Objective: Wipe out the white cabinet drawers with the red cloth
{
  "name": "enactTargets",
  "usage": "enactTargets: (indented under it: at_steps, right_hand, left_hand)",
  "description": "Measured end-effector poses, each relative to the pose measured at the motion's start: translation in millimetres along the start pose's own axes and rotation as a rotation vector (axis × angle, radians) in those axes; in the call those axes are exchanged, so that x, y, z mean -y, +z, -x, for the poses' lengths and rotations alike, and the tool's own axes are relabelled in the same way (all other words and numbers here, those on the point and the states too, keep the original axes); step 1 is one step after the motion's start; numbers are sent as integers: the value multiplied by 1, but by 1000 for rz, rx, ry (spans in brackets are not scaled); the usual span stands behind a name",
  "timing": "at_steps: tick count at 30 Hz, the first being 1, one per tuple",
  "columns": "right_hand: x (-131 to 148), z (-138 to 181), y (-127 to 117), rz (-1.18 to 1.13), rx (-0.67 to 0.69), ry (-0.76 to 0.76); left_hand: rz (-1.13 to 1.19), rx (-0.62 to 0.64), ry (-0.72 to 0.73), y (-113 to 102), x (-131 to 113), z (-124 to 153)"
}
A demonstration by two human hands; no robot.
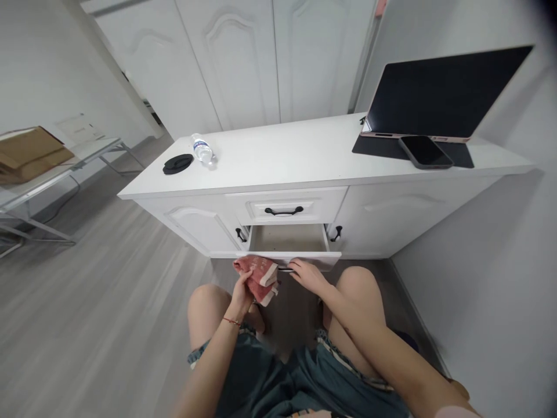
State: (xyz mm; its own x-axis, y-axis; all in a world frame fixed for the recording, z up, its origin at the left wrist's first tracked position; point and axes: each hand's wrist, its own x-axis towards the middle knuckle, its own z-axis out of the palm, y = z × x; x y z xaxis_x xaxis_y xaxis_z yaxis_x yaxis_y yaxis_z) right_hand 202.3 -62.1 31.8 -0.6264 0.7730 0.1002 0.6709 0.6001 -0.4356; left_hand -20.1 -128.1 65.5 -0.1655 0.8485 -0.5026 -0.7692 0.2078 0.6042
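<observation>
A folded red cloth with pale edges [260, 276] is pinched in my left hand [242, 291], in front of the cabinet. My right hand [308, 275] has its fingers curled over the dark handle [285, 269] on the front of the lower drawer [289, 255]. That drawer stands pulled out, and its bare wooden bottom shows. Above it the upper drawer [285, 210], with a black handle, is closed. The cloth hangs close to the open drawer's front, left of my right hand.
On the white cabinet top [278, 157] lie a clear plastic bottle [202, 150], a round black object [178, 164], a tablet-like screen [439, 96] and a phone [425, 152]. A wall [491, 261] borders the right side. A cardboard box [32, 154] rests on a table at left.
</observation>
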Motion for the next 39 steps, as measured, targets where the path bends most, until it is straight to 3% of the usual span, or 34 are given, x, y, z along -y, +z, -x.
enactTargets:
  at_steps: [5, 11, 18, 28, 37, 39]
  right_hand:
    - [6, -8, 22, 66, 139, 49]
    - [2, -21, 29, 9, 125, 173]
    - [-10, -38, 27, -18, 78, 286]
    - [-26, -69, 32, -84, -16, 476]
    - [-48, -103, 33, -171, -62, 560]
    - [-55, -110, 33, -184, -58, 566]
  left_hand:
    - [36, -89, -13, -20, -7, -1]
    - [86, -67, -123, -28, 8, 7]
    - [91, -142, -78, -31, 12, 4]
    - [147, 2, -165, -42, 18, 5]
    - [139, -80, -153, -49, 19, 2]
    - [158, -44, -167, -50, 19, 2]
